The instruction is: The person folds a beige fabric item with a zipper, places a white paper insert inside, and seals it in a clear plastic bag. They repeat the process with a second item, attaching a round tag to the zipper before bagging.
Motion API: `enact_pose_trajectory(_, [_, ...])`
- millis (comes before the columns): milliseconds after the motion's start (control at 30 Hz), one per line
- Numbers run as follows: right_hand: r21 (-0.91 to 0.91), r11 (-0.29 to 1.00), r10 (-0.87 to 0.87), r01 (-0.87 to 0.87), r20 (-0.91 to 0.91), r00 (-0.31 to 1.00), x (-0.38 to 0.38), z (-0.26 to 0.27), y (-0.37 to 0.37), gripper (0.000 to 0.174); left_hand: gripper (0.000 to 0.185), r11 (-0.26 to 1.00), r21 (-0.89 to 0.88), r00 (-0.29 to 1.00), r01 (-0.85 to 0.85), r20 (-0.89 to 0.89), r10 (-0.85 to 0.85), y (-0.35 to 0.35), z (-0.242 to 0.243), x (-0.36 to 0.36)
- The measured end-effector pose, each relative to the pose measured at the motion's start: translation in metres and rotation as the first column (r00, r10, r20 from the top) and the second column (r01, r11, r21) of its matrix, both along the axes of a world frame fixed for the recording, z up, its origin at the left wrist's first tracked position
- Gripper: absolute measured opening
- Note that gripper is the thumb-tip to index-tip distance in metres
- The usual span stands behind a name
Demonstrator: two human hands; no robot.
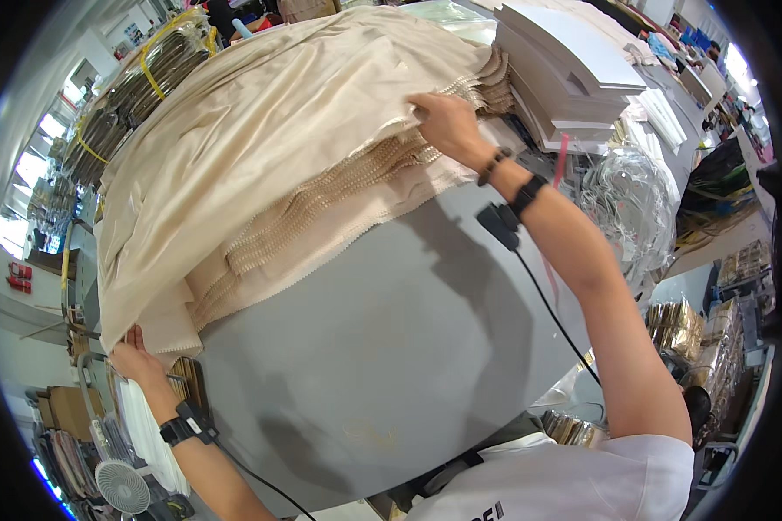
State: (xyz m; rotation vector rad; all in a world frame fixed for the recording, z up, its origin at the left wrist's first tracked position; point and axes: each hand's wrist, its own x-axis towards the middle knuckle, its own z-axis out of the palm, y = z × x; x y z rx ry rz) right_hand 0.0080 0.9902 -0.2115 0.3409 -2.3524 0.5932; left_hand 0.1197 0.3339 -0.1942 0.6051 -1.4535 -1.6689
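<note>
A stack of cream-beige fabric pieces [339,189] with pinked, zigzag edges lies on the grey tabletop [365,325]. Over it spreads a creased top sheet of the same satin-like fabric [234,143]. My left hand [137,358] holds that sheet's near left corner, beside the table's left edge. At the sheet's near right edge, my right hand [446,124] pinches the cloth, its fingertips partly hidden and slightly blurred. Both wrists wear black straps with small devices and cables.
White and grey boards [567,58] are piled at the back right. Clear plastic bags [632,202] lie on the right side. Plastic-wrapped bundles [143,84] with yellow straps stand at the far left. A small fan [122,485] is at the lower left.
</note>
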Motion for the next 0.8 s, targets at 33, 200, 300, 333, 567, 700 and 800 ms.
enact_pose_trajectory(33, [0.0,0.995,0.101,-0.101,-0.051,0.994,0.022,0.006,0.006,0.032,0.032,0.994,0.113,1.0,-0.012,0.0,0.012,-0.015,-0.009,0.004])
enact_pose_trajectory(200, [-0.089,0.971,0.208,-0.224,-0.158,0.965,0.161,0.019,0.0,0.032,0.049,0.959,-0.148,0.968,-0.243,0.025,0.25,0.045,-0.041,0.038])
enact_pose_trajectory(300, [-0.012,0.972,0.233,-0.236,-0.114,0.966,0.238,0.017,-0.008,0.036,0.054,0.65,-0.76,1.0,-0.008,0.004,0.017,0.192,-0.053,0.088])
enact_pose_trajectory(333, [0.037,0.966,0.257,-0.255,-0.09,0.962,0.259,0.016,-0.009,0.037,0.055,0.566,-0.76,0.934,0.318,0.148,-0.326,0.24,-0.05,0.11])
enact_pose_trajectory(567, [0.173,0.965,0.19,-0.196,0.05,0.98,0.382,-0.036,-0.027,0.033,0.037,-0.093,-0.547,0.231,0.832,0.493,-0.839,0.418,-0.052,0.18])
enact_pose_trajectory(700, [0.106,0.984,0.126,-0.145,0.175,0.977,0.428,-0.069,-0.016,0.028,0.034,-0.231,-0.548,0.249,0.804,0.664,-0.706,0.414,-0.083,0.198])
enact_pose_trajectory(800, [0.064,0.994,0.077,-0.089,0.168,0.983,0.451,-0.084,-0.01,0.023,0.031,-0.136,-0.69,0.406,0.711,0.559,-0.723,0.412,-0.094,0.21])
